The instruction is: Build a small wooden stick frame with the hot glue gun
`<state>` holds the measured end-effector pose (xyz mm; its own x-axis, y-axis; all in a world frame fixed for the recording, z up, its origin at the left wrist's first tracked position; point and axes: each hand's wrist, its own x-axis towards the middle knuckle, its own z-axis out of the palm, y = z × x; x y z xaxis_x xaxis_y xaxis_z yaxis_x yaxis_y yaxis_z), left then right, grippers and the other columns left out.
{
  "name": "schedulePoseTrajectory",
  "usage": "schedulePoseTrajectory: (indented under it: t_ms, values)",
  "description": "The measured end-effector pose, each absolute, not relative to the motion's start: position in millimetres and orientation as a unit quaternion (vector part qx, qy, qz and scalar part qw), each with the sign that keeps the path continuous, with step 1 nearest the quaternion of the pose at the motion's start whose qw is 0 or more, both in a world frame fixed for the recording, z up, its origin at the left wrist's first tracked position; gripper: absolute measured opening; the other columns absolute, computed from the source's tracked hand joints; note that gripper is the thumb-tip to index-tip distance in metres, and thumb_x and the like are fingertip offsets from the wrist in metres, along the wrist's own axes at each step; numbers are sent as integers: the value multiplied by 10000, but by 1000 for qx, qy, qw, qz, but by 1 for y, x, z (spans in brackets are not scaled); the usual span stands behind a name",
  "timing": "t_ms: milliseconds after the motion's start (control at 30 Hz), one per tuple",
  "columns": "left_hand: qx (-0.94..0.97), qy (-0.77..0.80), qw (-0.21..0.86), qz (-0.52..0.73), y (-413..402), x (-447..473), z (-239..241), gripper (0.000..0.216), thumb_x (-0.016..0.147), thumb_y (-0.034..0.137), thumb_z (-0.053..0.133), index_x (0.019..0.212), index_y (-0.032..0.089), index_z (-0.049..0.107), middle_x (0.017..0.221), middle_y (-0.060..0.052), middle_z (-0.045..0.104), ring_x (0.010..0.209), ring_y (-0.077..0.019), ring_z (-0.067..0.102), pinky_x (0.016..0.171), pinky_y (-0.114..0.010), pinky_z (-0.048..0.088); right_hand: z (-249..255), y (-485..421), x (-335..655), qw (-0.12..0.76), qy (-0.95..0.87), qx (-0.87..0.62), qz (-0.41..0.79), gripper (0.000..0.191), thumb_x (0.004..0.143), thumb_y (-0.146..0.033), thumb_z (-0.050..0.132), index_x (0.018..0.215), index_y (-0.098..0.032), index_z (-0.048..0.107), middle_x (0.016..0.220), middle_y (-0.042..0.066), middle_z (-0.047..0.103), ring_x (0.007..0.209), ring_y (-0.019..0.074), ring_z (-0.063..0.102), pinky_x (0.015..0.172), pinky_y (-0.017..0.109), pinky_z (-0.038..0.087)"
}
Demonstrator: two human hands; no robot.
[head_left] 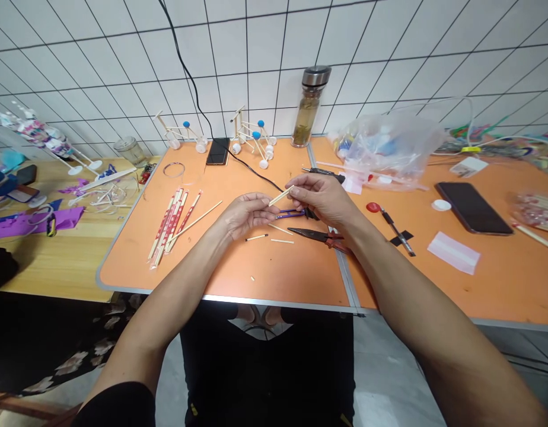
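Observation:
Between my two hands, just above the orange table (229, 273), is a short piece of wooden stick (281, 196). My left hand (246, 214) pinches its near end with the fingertips. The far end is pinched by my right hand (321, 198). Whether it is one piece or two side by side, I cannot tell. Below lie purple-handled scissors (288, 213), partly hidden by my hands. Pliers with red handles (314, 235) rest under my right wrist. Several cut stick pieces (282, 241) are scattered nearby, one with dark ends (257, 237).
Paper-wrapped chopsticks (167, 228) lie at left. Small stick frames with white wheels and blue balls (256, 136) stand by the wall, near a phone (217, 152) and a tea bottle (308, 107). Rightward are a plastic bag (385, 148), a pen (396, 230) and another phone (474, 207).

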<state>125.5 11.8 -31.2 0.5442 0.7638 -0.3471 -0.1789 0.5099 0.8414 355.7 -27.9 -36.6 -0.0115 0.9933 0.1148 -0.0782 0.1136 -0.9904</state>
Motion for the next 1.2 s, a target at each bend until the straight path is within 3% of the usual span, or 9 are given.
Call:
schedulePoseTrajectory:
  t_ms: [200,367,567,800,1200]
  values:
    - [435,330,795,265,10,123,-39,86,1051,171,734,1009,116,785,951,-142,869,697,-162,815,710,-264,670,-30,-31,350,519,-487,-435,553,550,621,-548,1100,923,-185,817,776,10,755,578,89,607,541,217,548]
    - [463,297,802,233,10,121,-41,220,973,309,881,1053,108,846,977,-140,867,722,-145,801,706,-238,647,-32,-33,346,496,-472,-449,574,525,623,-513,1103,926,-186,827,757,13,751,584,90,589,517,209,508]
    - [447,292,821,201,12,120,-40,176,966,257,882,1034,97,854,952,-150,865,727,-153,802,697,-238,637,-30,-33,347,486,-438,-436,618,561,564,-478,1137,929,-175,838,773,20,779,584,74,613,541,186,549]
    - [416,304,834,199,12,119,-38,85,1000,75,757,1016,80,841,891,-143,855,672,-155,798,673,-244,658,-29,-34,349,475,-436,-410,645,570,610,-413,1131,1022,-166,823,828,20,798,608,68,650,592,182,597]
    - [448,338,794,232,12,121,-40,47,962,138,833,993,102,825,917,-140,860,664,-157,801,661,-246,658,-28,-36,349,482,-439,-426,627,483,621,-314,1102,1021,-205,854,876,18,807,659,85,672,598,177,606]
